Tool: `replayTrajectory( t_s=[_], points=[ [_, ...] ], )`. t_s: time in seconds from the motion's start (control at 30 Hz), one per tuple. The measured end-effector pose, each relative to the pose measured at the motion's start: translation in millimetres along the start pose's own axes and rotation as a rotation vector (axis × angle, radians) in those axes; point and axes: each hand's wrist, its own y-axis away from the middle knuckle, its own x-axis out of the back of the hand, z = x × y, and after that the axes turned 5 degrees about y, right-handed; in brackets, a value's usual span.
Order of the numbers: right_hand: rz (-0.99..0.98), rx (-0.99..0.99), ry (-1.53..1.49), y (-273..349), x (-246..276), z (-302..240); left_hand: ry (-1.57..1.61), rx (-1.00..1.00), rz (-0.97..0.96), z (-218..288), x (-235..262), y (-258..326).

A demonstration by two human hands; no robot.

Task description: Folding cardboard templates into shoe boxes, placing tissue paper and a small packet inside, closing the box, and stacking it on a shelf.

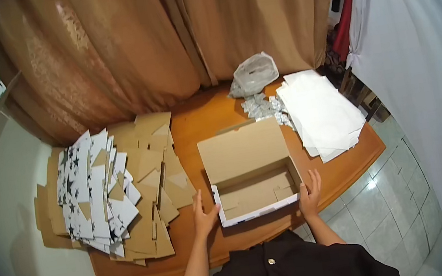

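In front of me on the table lies a cardboard box (pixel 258 212), brown inside and white outside. Its lid (pixel 242 149) stands folded up at the back, and I see nothing inside but its bare bottom and flaps. At the box's left wall is my left hand (pixel 205 219), fingers stretched upward and apart, the thumb by the near left corner. My right hand (pixel 309 194) is at the right wall in a similar pose, its thumb against or close to the corner. Neither hand wraps round the box.
On the left lies a big heap of flat box blanks (pixel 98 196), brown and white with black stars. Back right are a stack of white paper sheets (pixel 323 114), a clear plastic bag (pixel 254 74) and small silvery packets (pixel 262 107). Brown curtains (pixel 105 52) hang behind the wooden table (pixel 201 117).
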Motion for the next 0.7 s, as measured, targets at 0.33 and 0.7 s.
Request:
replayTrajectory(
  t_s=[0.33,0.7],
  points=[
    [-0.11,-0.064,0.192,-11,-6,13,-0.103,-0.105,-0.012,-4,-36,4],
    [-0.241,-0.328,-0.089,-33,9,42,-0.236,0.027,0.055,24,-40,4]
  ],
)
